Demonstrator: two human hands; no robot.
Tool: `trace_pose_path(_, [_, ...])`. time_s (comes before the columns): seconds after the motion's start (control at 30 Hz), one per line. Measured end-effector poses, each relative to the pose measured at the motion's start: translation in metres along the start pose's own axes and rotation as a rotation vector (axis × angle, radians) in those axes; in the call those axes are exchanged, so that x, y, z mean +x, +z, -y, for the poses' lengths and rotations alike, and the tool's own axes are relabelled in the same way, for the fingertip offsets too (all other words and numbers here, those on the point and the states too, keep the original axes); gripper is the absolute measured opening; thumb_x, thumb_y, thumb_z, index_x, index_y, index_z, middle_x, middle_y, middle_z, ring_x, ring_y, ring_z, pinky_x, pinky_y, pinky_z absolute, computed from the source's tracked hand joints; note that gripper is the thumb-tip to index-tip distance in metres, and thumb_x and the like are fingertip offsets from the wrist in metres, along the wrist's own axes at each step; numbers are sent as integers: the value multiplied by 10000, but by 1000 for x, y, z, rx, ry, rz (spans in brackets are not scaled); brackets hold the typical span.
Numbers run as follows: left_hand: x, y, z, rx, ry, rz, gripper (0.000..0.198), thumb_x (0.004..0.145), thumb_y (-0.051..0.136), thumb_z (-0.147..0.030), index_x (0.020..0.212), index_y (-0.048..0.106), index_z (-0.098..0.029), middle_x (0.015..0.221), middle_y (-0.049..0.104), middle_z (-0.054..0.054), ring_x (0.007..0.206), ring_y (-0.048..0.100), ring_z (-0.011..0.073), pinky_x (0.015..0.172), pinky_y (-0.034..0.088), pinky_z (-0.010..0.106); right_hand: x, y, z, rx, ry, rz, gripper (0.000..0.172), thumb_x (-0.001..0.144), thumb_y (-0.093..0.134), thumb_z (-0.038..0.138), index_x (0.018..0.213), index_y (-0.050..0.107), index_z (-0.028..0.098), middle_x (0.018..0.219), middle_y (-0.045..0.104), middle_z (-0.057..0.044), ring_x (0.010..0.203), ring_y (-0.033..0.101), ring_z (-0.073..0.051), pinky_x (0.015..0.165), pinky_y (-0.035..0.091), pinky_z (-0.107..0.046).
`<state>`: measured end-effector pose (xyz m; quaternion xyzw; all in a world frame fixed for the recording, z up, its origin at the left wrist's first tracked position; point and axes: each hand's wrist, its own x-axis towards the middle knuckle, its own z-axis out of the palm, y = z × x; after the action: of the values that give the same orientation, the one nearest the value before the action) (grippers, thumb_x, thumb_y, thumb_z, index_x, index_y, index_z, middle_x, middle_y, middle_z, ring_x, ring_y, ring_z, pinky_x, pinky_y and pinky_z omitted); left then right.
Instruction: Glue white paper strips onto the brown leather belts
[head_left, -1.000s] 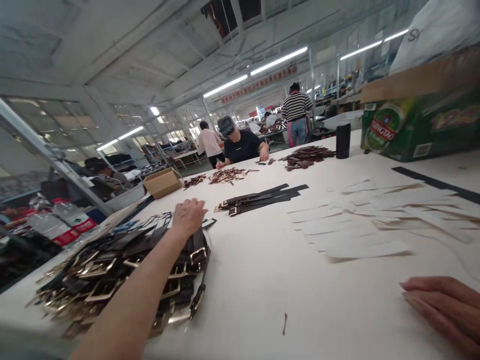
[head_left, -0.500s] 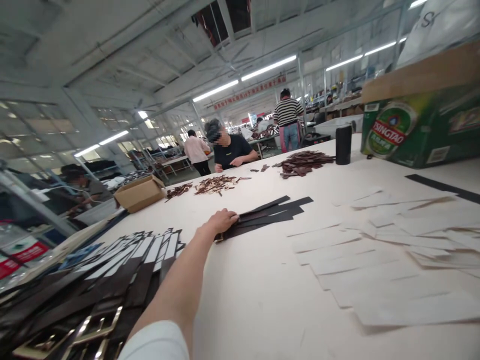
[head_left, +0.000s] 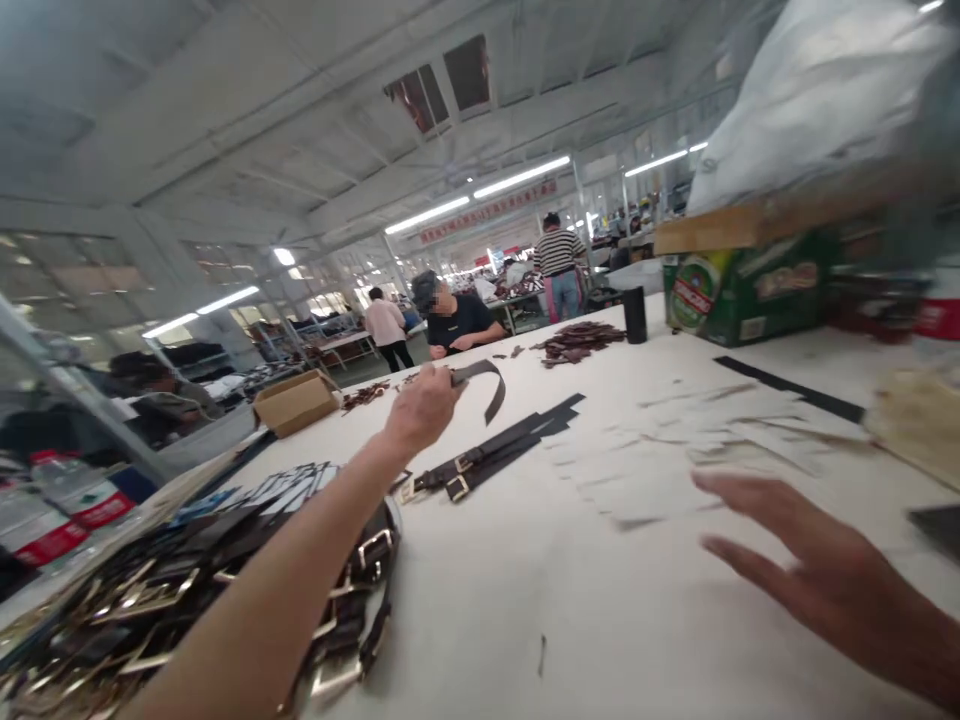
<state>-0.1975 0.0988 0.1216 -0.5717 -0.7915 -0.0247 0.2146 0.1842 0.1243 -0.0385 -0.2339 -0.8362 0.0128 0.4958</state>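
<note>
My left hand (head_left: 424, 408) is closed around a dark belt strap (head_left: 493, 382), raised above the table, its free end curving down to the right. Below it, several dark belts with gold buckles (head_left: 499, 455) lie together on the white table (head_left: 480, 600). My right hand (head_left: 810, 565) is open and a little blurred, thumb and fingers apart, just in front of the spread white paper strips (head_left: 645, 450); it holds nothing. A large heap of dark belts with gold buckles (head_left: 367, 550) lies under and beside my left forearm.
Brown leather pieces (head_left: 577, 342), a black cylinder (head_left: 635, 315) and a green beer carton (head_left: 742, 290) stand or lie at the back. An open cardboard box (head_left: 296, 402) is at the far left edge. A co-worker in a dark shirt (head_left: 469, 322) sits across the table.
My left hand has risen from the belt stack with one strap in its grip. My right hand has come into view at the right. The camera view has shifted.
</note>
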Motion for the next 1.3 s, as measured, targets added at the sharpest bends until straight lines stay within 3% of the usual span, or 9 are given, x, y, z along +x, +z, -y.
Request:
trace_pose_path(0.13, [-43, -75, -65, -76, 402, -271, 428, 1026, 328, -504, 1161, 556, -168, 1092, 546, 106, 987, 622, 280, 842, 501, 398, 78, -24, 30, 87, -16, -80, 1028, 783, 787, 517, 1565, 205, 191, 1500, 430, -172, 1330, 468, -359, 1046, 473, -492])
trace_pose_path(0.27, [-94, -101, -97, -67, 587, -313, 444, 985, 391, -567, 1067, 576, -172, 976, 521, 81, 756, 598, 226, 642, 476, 324, 114, -47, 25, 6, -71, -16, 780, 872, 662, 241, 1536, 259, 179, 1217, 633, -120, 1044, 629, -262, 899, 514, -375])
trace_pose_path(0.43, [-137, -18, -96, -74, 794, 81, 452, 965, 434, -606, 986, 595, -184, 875, 555, 62, 706, 570, 208, 619, 466, 315, 33, -62, -13, -319, -206, 579, 443, 891, 667, 246, 1314, 564, 159, 995, 636, -101, 873, 619, -260, 734, 493, -347])
trace_pose_path(0.57, [-141, 51, -108, -243, 772, 320, 567, 950, 404, -662, 1215, 554, -185, 1025, 594, 95, 871, 615, 259, 754, 519, 391, -39, -37, -34, -290, -230, 750, 517, 929, 640, 496, 1266, 598, 106, 1011, 623, -136, 900, 595, -278, 771, 507, -387])
trace_pose_path(0.77, [-90, 99, -148, -571, 495, 262, 477, 921, 620, -397, 1333, 490, -194, 1336, 529, 129, 1161, 562, 280, 924, 491, 405, -60, -23, -38, -215, -140, 708, 568, 957, 541, 581, 1259, 607, 104, 1093, 615, -161, 963, 552, -294, 857, 487, -461])
trace_pose_path(0.9, [-66, 121, -170, -686, 514, 326, 422, 825, 710, -265, 1228, 595, -214, 1197, 638, 88, 1069, 603, 258, 888, 488, 379, -58, -27, -40, -133, -84, 651, 455, 1001, 514, 482, 1231, 625, 105, 1090, 628, -155, 977, 543, -288, 866, 478, -469])
trace_pose_path(1.03, [-62, 121, -178, -736, 489, 320, 296, 822, 684, -241, 1113, 654, -195, 1017, 693, 60, 928, 636, 218, 829, 496, 346, -61, -32, -36, 32, 12, 418, 325, 1006, 535, 369, 1167, 665, 119, 1048, 662, -141, 948, 561, -262, 852, 476, -451])
trace_pose_path(1.17, [-73, 92, -180, -1023, 248, 337, 375, 797, 724, -424, 1082, 659, -190, 947, 706, 37, 840, 655, 193, 785, 523, 328, -57, -31, -24, 471, 588, 164, 224, 977, 597, 376, 1033, 701, 186, 919, 699, -66, 854, 633, -193, 767, 517, -340])
trace_pose_path(1.3, [-101, 58, -189, -1379, 25, 420, 465, 715, 793, -485, 1050, 652, -194, 968, 719, 32, 886, 670, 189, 812, 538, 315, -41, -22, -13, 1059, 1109, -171, 288, 860, 745, 441, 957, 631, 195, 1106, 708, -68, 977, 686, -199, 854, 561, -340])
